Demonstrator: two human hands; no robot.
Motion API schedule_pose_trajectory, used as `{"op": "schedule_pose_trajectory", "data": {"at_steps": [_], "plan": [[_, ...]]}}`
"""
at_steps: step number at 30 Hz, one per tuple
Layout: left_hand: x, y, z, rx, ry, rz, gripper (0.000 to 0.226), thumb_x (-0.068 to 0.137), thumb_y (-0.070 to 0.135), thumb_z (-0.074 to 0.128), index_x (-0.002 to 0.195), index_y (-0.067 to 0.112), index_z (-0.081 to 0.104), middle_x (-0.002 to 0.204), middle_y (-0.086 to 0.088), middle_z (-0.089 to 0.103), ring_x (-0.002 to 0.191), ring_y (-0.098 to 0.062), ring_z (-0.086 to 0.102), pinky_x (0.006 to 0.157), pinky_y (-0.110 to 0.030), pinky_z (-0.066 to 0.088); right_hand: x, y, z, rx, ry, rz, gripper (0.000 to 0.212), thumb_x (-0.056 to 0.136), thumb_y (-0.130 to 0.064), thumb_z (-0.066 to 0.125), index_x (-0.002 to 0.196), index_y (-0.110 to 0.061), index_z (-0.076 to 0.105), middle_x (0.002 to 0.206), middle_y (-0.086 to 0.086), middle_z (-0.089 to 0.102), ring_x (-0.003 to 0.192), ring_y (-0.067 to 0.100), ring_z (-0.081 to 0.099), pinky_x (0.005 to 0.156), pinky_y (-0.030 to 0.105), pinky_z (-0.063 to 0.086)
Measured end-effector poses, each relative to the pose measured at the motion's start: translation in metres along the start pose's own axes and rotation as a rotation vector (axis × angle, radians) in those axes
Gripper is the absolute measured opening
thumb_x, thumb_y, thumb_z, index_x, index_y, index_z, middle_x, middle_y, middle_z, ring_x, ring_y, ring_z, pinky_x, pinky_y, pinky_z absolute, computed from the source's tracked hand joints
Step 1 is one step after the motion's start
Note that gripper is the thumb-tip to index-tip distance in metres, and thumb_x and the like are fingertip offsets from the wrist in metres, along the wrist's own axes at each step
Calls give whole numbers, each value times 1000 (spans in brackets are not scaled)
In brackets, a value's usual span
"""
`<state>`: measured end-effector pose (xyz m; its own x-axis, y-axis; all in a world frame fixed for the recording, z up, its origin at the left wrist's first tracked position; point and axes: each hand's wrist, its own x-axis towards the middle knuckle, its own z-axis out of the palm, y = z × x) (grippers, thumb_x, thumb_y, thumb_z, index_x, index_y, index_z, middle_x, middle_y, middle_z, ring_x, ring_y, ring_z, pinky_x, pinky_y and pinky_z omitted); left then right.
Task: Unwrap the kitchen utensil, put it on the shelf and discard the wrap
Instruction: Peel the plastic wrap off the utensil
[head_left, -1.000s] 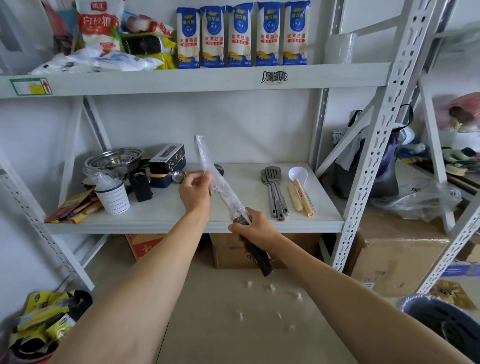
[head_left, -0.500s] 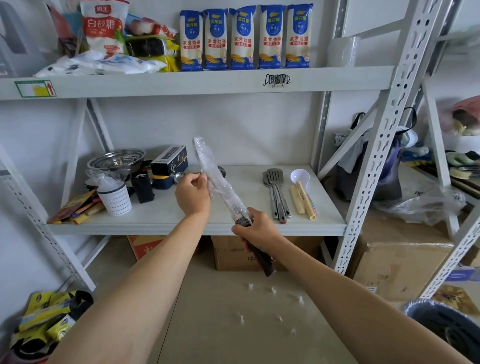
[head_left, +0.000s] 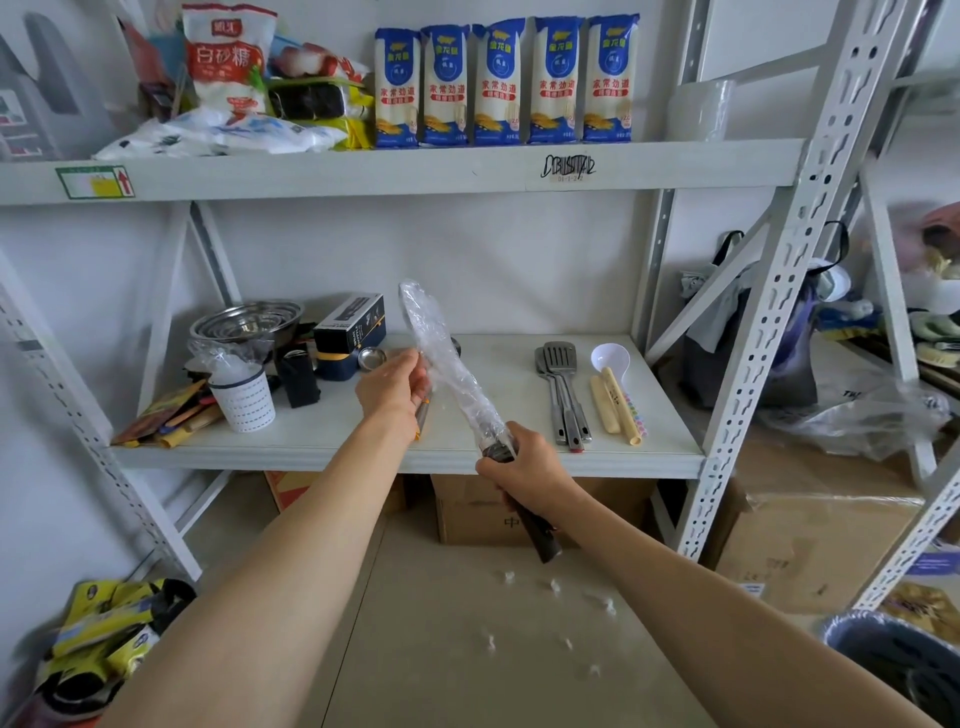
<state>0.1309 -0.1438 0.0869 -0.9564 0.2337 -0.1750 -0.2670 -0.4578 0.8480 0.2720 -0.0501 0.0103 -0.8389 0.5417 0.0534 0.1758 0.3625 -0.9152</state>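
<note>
I hold a long kitchen utensil (head_left: 540, 540) with a dark handle in front of the lower shelf (head_left: 415, 457). Clear plastic wrap (head_left: 441, 353) covers its upper part and sticks up past its tip. My right hand (head_left: 524, 467) grips the handle just below the wrap's lower end. Higher up, my left hand (head_left: 392, 387) pinches the wrap at its left side. What kind of utensil it is stays hidden under the crinkled film.
On the shelf lie metal spatulas (head_left: 561, 395), a white spoon (head_left: 610, 358) and bamboo sticks (head_left: 615, 405) at right, steel bowls (head_left: 247, 325), a dark box (head_left: 350, 332) and a white cup (head_left: 241, 400) at left. A dark bin (head_left: 893, 665) stands at lower right; cardboard boxes (head_left: 478, 514) sit under the shelf.
Both hands hold almost still on the utensil. The wrap has loosened and spread a little near my left hand, and the view has shifted slightly.
</note>
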Motion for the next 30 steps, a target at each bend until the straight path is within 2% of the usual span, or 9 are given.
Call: {"op": "schedule_pose_trajectory", "data": {"at_steps": [3,7,14,16,19,23,25,28,30], "plan": [[4,5,-1,111,-51,-42,13,82,12,75,74,8,66,70,-3,63,54,-7,51,53,-17,46,0,4,-2,54,-15,26,18,80,-16,67,91,-16,52,67,8,60,38,13,55,42,26,49],[8,2,-2,215,-73,-5,19,82,27,75,75,13,65,70,-1,64,58,-12,57,61,-24,52,-1,7,-1,87,-11,26,18,79,-16,67,89,-16,52,63,8,59,38,15,54,42,26,48],[7,1,-3,103,-71,83,13,84,1,70,72,8,66,63,-4,70,64,-17,69,70,-29,60,0,6,-3,167,-74,43,19,78,-17,69,90,-15,54,53,0,60,40,17,56,44,26,49],[8,3,-8,90,-82,88,2,87,2,66,86,1,67,70,-7,71,63,-15,70,62,-24,60,0,6,-4,231,-76,61,20,80,-15,68,94,-11,54,54,2,61,42,19,56,44,28,49],[12,5,-14,202,-106,122,16,92,10,62,104,-1,64,85,-12,71,74,-19,71,69,-26,60,0,6,-8,323,-60,73,17,85,-11,66,95,-8,53,58,7,61,42,20,56,44,29,50],[8,3,-6,333,-256,150,13,90,28,65,93,15,63,92,-10,72,83,-20,71,75,-28,59,-2,6,-13,314,-53,81,16,86,-9,65,96,-6,53,60,9,60,43,21,55,44,30,50],[3,-1,6,382,-285,161,14,88,30,68,85,16,66,83,-6,72,74,-16,70,69,-23,59,-3,5,-11,293,-71,85,18,84,-10,66,97,-6,54,59,9,60,43,21,55,45,30,50],[0,-8,22,401,-147,210,24,85,12,69,62,13,63,44,7,62,40,-1,56,41,-8,45,-5,3,-8,307,-95,86,20,84,-11,66,99,-5,55,58,8,60,43,20,55,46,30,51],[2,-10,26,375,-102,219,30,83,8,69,55,12,60,36,8,57,33,2,51,40,-8,42,-6,2,-10,324,-112,84,25,85,-12,66,104,-1,55,59,9,60,44,21,55,47,30,51]]}}
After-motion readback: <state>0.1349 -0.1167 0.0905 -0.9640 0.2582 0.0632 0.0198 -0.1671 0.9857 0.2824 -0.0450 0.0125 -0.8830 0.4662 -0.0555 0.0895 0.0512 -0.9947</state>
